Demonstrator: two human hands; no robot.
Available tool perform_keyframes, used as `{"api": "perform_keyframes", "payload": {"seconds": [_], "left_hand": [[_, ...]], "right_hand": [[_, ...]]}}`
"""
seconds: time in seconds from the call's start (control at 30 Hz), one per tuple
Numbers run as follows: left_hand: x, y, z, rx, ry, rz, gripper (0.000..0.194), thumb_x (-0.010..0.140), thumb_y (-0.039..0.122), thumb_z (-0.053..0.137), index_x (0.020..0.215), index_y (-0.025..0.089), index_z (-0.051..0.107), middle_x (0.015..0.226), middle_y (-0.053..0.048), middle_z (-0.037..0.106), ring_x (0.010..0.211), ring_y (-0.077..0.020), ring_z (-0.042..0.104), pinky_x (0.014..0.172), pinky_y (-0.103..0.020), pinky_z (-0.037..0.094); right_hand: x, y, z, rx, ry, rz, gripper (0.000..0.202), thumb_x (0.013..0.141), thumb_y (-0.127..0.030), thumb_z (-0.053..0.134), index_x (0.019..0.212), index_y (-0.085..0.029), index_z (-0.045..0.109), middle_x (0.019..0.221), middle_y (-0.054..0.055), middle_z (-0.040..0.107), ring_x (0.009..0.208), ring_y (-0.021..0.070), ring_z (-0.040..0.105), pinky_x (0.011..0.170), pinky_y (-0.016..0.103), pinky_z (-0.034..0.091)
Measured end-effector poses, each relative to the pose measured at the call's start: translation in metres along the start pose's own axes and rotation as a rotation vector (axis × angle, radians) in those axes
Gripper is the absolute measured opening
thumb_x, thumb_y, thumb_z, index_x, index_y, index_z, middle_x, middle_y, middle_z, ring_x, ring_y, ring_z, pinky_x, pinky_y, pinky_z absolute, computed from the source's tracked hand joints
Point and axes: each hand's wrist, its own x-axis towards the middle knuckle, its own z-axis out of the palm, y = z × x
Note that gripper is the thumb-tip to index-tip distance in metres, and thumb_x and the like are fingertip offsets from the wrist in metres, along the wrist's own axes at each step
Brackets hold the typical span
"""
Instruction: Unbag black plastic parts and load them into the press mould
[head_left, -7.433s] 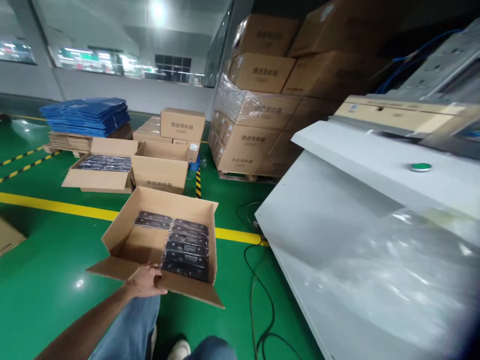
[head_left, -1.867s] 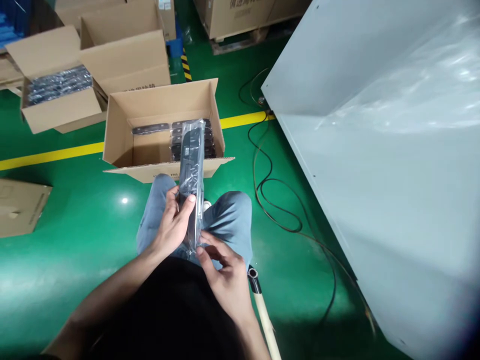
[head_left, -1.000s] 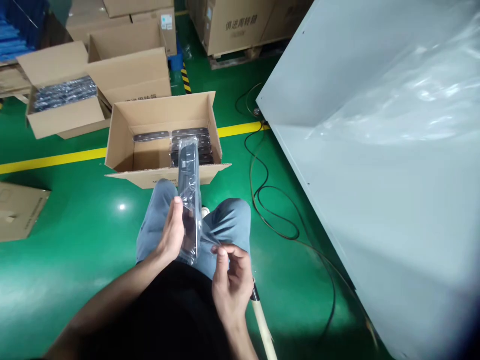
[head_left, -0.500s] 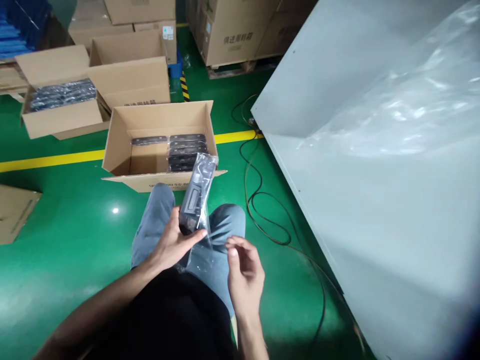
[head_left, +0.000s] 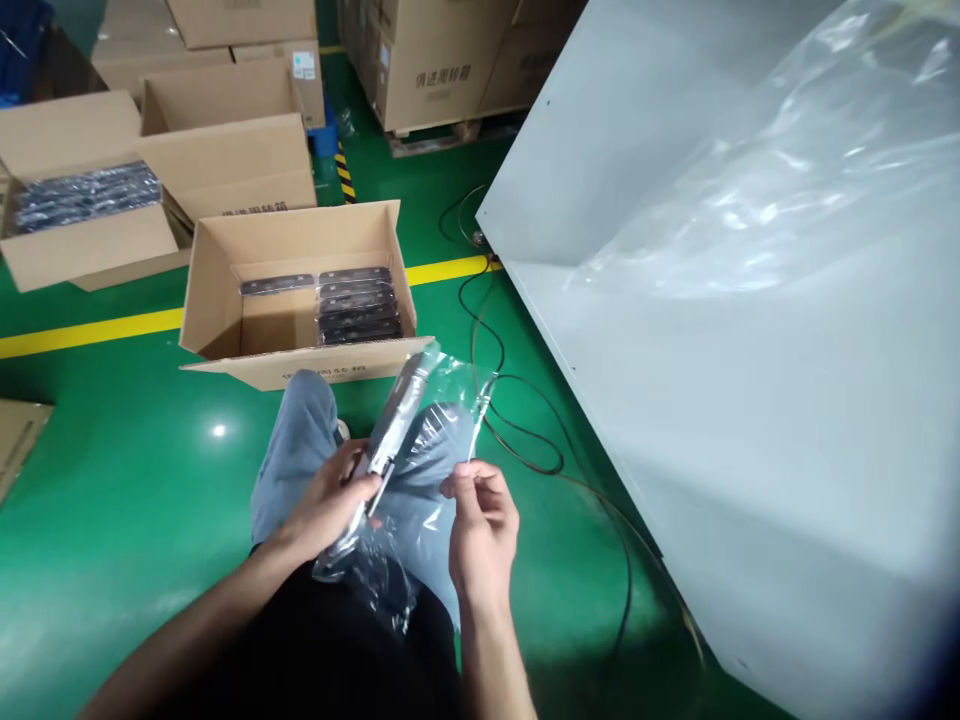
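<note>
Wrapped round a dark, flat part (head_left: 397, 410) in a clear plastic bag, my left hand (head_left: 334, 500) holds it tilted above my lap. My right hand (head_left: 484, 520) pinches the edge of the clear bag (head_left: 450, 385), which spreads out to the right of the part. More of the plastic hangs below my left hand. Just beyond my knees stands an open cardboard box (head_left: 300, 240). Several wrapped dark parts (head_left: 358, 305) are stacked in its right half, and one dark part (head_left: 277, 285) lies at its back left.
Behind are another open box (head_left: 225, 150) and, at the left, a box (head_left: 97, 245) of plastic-wrapped items. Stacked cartons (head_left: 442, 75) rest on a pallet. On the right stands a large grey panel (head_left: 712, 400) with plastic film. Cables (head_left: 540, 465) lie on the green floor.
The part has turned in my left hand, edge upward, and its bag is now spread to the right. My right hand, empty before, has closed on the bag's edge. The view has shifted slightly right.
</note>
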Motion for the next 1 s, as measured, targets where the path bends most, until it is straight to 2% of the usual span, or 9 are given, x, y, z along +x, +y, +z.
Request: {"api": "perform_keyframes", "payload": {"seconds": [0.07,0.13,0.23,0.33,0.43,0.53,0.63,0.87,1.0], "left_hand": [[0.002,0.001,-0.007,-0.181,-0.155,-0.082,0.053,0.079,0.053,0.064,0.117,0.016,0.066,0.095,-0.01,0.075,0.072,-0.0234,0.069,0.064,-0.041,0.062],[0.004,0.0,-0.014,-0.331,-0.306,-0.127,0.054,0.076,0.048,0.065,0.119,0.015,0.068,0.099,-0.014,0.077,0.084,-0.029,0.073,0.072,-0.044,0.063],[0.006,0.0,-0.019,-0.419,-0.384,-0.157,0.056,0.07,0.043,0.073,0.119,0.016,0.073,0.103,-0.015,0.079,0.093,-0.0313,0.074,0.077,-0.043,0.062],[0.008,0.001,-0.017,-0.344,-0.351,-0.144,0.049,0.069,0.05,0.083,0.104,0.016,0.077,0.1,-0.014,0.079,0.082,-0.025,0.072,0.073,-0.038,0.06],[0.012,0.001,-0.013,-0.176,-0.224,-0.127,0.045,0.065,0.044,0.094,0.097,0.018,0.076,0.093,-0.008,0.079,0.075,-0.0207,0.072,0.07,-0.033,0.057],[0.019,-0.002,-0.016,-0.129,-0.113,-0.129,0.037,0.069,0.041,0.093,0.092,0.018,0.076,0.084,-0.005,0.078,0.071,-0.0182,0.071,0.063,-0.027,0.053],[0.025,-0.005,-0.024,-0.191,-0.093,-0.153,0.037,0.069,0.044,0.092,0.083,0.015,0.075,0.074,-0.005,0.076,0.062,-0.0174,0.069,0.057,-0.026,0.051],[0.037,0.003,-0.032,-0.273,0.029,-0.151,0.046,0.069,0.048,0.091,0.099,0.017,0.075,0.088,-0.011,0.081,0.065,-0.0236,0.076,0.055,-0.031,0.058],[0.058,0.014,-0.04,-0.272,0.105,-0.05,0.046,0.068,0.048,0.094,0.094,0.017,0.072,0.079,-0.005,0.078,0.061,-0.0214,0.073,0.055,-0.03,0.056]], "right_hand": [[0.002,0.004,-0.006,0.094,0.019,0.047,0.046,0.082,-0.063,0.081,0.083,-0.022,0.061,0.073,-0.003,0.057,0.071,0.0154,0.052,0.072,0.03,0.043],[0.002,0.003,-0.011,0.161,-0.008,0.047,0.045,0.082,-0.063,0.082,0.084,-0.023,0.06,0.077,-0.002,0.059,0.076,0.0165,0.056,0.078,0.032,0.045],[-0.001,-0.004,-0.016,0.191,-0.111,-0.036,0.04,0.088,-0.06,0.078,0.087,-0.025,0.059,0.083,-0.001,0.064,0.083,0.0197,0.061,0.088,0.038,0.05],[-0.003,-0.012,-0.021,0.11,-0.184,-0.133,0.034,0.092,-0.055,0.076,0.088,-0.025,0.061,0.084,0.001,0.066,0.083,0.0209,0.063,0.083,0.038,0.052],[-0.001,-0.016,-0.022,0.058,-0.202,-0.155,0.031,0.094,-0.053,0.075,0.09,-0.025,0.062,0.085,0.001,0.066,0.083,0.0202,0.063,0.081,0.036,0.053],[0.008,-0.016,-0.022,0.097,-0.138,-0.121,0.032,0.092,-0.053,0.077,0.088,-0.024,0.062,0.083,0.0,0.065,0.082,0.0191,0.062,0.082,0.035,0.052],[0.019,-0.013,-0.022,0.165,-0.056,-0.017,0.037,0.086,-0.054,0.082,0.086,-0.023,0.061,0.08,-0.001,0.063,0.073,0.0164,0.059,0.075,0.033,0.05],[0.039,0.002,-0.015,0.148,-0.036,0.1,0.045,0.081,-0.061,0.084,0.088,-0.023,0.061,0.075,-0.005,0.057,0.064,0.0128,0.052,0.067,0.029,0.048],[0.049,0.011,-0.012,0.003,0.017,0.098,0.052,0.083,-0.07,0.079,0.1,-0.023,0.066,0.094,0.001,0.068,0.073,0.0138,0.057,0.074,0.03,0.053]]}}
